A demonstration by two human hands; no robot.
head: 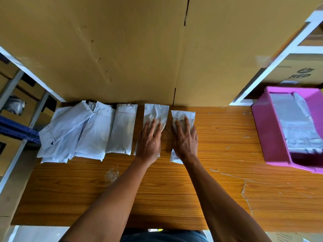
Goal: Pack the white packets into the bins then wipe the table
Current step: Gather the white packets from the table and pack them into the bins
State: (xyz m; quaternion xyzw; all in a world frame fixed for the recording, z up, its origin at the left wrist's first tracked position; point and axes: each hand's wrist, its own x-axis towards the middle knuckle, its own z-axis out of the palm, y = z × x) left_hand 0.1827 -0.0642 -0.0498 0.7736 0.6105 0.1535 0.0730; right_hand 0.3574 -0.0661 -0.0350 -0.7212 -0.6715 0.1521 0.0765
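White packets [90,131] line the table [218,172] against cardboard boxes [122,49], flat hands [150,142] pressing two.

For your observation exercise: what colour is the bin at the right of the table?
The bin is pink, seen in the head view.

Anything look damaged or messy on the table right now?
Yes. The wooden tabletop has a cracked, peeling strip of surface on the right and a scuffed pale patch near the middle. The leftmost white packets lie askew, overlapping.
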